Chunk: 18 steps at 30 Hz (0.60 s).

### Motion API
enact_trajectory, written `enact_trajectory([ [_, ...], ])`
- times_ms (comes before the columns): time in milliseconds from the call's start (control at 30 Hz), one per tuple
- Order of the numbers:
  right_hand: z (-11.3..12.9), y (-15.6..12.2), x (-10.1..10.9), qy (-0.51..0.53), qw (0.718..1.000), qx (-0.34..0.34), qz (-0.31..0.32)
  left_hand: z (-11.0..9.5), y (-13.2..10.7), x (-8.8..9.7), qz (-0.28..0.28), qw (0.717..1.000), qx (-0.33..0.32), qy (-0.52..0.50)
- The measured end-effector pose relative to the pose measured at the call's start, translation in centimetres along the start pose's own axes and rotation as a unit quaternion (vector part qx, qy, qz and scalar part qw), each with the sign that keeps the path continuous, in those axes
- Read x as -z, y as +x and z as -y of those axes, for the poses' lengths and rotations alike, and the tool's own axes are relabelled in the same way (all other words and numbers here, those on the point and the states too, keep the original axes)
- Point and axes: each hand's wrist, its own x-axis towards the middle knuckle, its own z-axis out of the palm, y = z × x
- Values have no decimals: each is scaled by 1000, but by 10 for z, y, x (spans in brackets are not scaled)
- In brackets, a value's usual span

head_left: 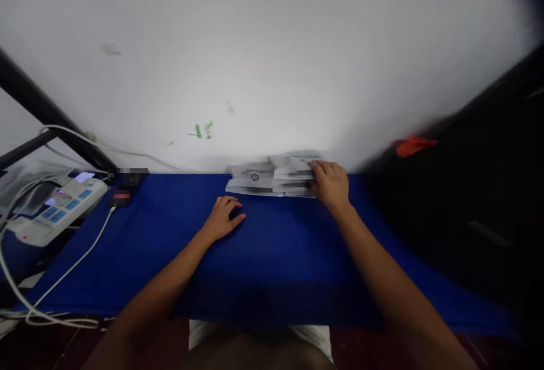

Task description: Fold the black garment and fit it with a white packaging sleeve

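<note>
Against the wall at the back of the blue-covered table lie two piles of flat, pale printed packets. The left packets [254, 177] show dark lettering and a round emblem. On the right pile, the upper packets [293, 166] are slightly smeared by motion. My right hand [331, 184] is closed on the right end of these upper packets, its thumb mostly hidden. Resting on the blue cloth [272, 251], just in front of the left packets, my left hand [221, 218] holds nothing. Its fingers are apart and loosely curved, and it does not touch the packets.
A white power strip [63, 208] with cables stands at the left edge. Beside it, a dark device [125, 188] has a white cable [91, 248] running across the cloth. On the right are a large black surface [446, 211] and an orange piece [414, 146].
</note>
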Motion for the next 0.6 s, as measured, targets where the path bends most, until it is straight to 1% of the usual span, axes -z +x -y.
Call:
enact_trajectory([
  [67,9,-4,8,4,999,19,-35,-1,1,-1,-26,1000,0,-12],
  [100,17,-8,13,13,998,33,-55,-2,1,0,-45,999,3,-18],
  [133,28,-14,19,25,996,49,-74,-2,2,0,-69,997,9,-25],
  [200,55,-28,32,60,990,92,-91,-2,3,4,-130,991,28,-33],
  [267,84,-41,41,101,980,149,-85,-2,5,10,-189,980,47,-37],
  [300,96,-47,44,123,974,176,-73,-3,5,14,-208,976,51,-38],
  [367,114,-56,43,156,963,215,-41,-9,6,23,-214,975,40,-41],
  [400,120,-60,41,169,959,226,-22,-14,5,26,-202,978,27,-46],
  [433,124,-63,37,183,956,231,-3,-20,5,29,-169,984,4,-49],
  [467,127,-65,34,195,953,232,15,-27,4,31,-114,992,-25,-47],
  [500,128,-68,30,207,950,231,31,-35,2,31,-46,997,-57,-37],
  [533,128,-70,27,217,948,229,44,-43,1,31,32,995,-88,-19],
  [567,128,-71,25,225,945,228,57,-50,0,29,94,990,-109,6],
  [600,127,-73,23,233,943,227,71,-56,-1,28,142,982,-121,31],
])
